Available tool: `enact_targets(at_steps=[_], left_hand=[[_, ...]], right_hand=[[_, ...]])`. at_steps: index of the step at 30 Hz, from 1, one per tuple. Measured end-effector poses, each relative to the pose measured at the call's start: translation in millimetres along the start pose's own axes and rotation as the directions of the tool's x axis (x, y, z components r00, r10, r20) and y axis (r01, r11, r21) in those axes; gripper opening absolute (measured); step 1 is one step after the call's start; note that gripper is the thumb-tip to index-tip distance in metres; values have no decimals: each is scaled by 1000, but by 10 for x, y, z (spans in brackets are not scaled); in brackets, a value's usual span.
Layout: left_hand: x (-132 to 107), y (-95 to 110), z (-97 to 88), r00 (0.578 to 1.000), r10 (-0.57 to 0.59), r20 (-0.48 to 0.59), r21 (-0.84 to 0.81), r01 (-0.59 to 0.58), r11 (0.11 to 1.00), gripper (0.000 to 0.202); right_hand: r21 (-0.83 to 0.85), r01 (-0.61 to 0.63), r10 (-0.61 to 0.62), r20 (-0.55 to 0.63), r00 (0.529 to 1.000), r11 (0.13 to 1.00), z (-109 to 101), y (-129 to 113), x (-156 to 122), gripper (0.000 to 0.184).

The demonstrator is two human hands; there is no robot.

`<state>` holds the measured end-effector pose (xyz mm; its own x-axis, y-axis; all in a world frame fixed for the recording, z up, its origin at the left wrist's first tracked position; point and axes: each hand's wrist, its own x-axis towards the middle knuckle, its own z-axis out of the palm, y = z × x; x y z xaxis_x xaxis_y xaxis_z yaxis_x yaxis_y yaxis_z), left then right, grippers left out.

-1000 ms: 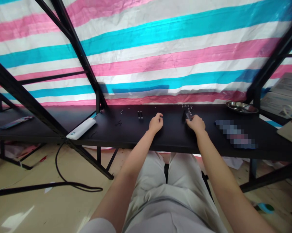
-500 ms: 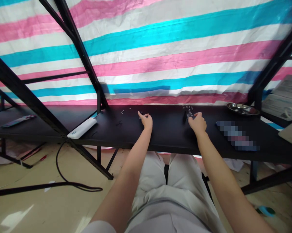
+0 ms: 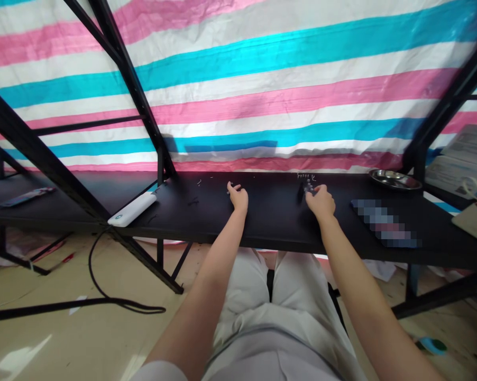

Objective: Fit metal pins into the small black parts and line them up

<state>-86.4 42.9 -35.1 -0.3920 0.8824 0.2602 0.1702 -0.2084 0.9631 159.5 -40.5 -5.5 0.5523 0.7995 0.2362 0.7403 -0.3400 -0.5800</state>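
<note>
My left hand point(image 3: 238, 198) rests on the black table point(image 3: 274, 222), fingers curled and pinched around a small black part point(image 3: 229, 186) at its fingertips. My right hand point(image 3: 321, 202) lies further right, with its fingers bent onto a cluster of small dark parts point(image 3: 306, 184) near the table's back edge. Whatever those fingers hold is too small to make out. Both forearms stretch out over my lap in pale trousers.
A white power bank point(image 3: 132, 210) lies at the table's left front edge, its cable point(image 3: 103, 288) trailing over the floor. A steel dish point(image 3: 395, 179) and a blurred flat object point(image 3: 385, 227) sit to the right. Black frame struts point(image 3: 131, 84) slant on both sides; a striped tarp hangs behind.
My left hand has moved left and back to the small black part and closed on it. The right hand has barely shifted at the cluster of parts.
</note>
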Motion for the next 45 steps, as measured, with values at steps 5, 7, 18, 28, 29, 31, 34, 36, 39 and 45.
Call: enact_targets(at_steps=[5,7,18,28,29,31,34,36,39,45], left_hand=[[-49,75,3,997,-7,-75,-64,2,998,46],[-78,106,7,999,37,-35,-117,-41,992,39],[-240,241,36,958,93,270,-152,-53,987,4],[-363,264,71,656,-10,754,-171,211,963,8],[-366,269,65,623,-10,782,-179,239,954,10],[-369,281,52,564,-6,826,-190,288,939,13],[-374,301,36,535,-4,845,-196,318,928,17],[-376,303,33,541,-9,841,-194,317,928,18],[-372,284,40,547,-7,837,-196,311,930,19],[-359,246,49,553,9,833,-207,298,932,18]], right_hand=[[32,19,-17,-37,999,999,0,3,-8,29],[53,26,-22,-72,997,998,3,4,-8,26],[174,256,-170,-397,902,951,45,16,-10,18],[109,712,-695,-157,702,694,217,-172,-244,27],[106,732,-726,-91,681,673,229,-192,-262,29],[91,757,-762,33,647,647,247,-228,-292,30],[38,767,-761,167,627,641,262,-264,-322,29],[14,763,-749,200,631,647,270,-276,-331,28],[13,750,-736,205,645,661,287,-283,-328,27],[47,729,-721,200,663,683,346,-272,-298,24]])
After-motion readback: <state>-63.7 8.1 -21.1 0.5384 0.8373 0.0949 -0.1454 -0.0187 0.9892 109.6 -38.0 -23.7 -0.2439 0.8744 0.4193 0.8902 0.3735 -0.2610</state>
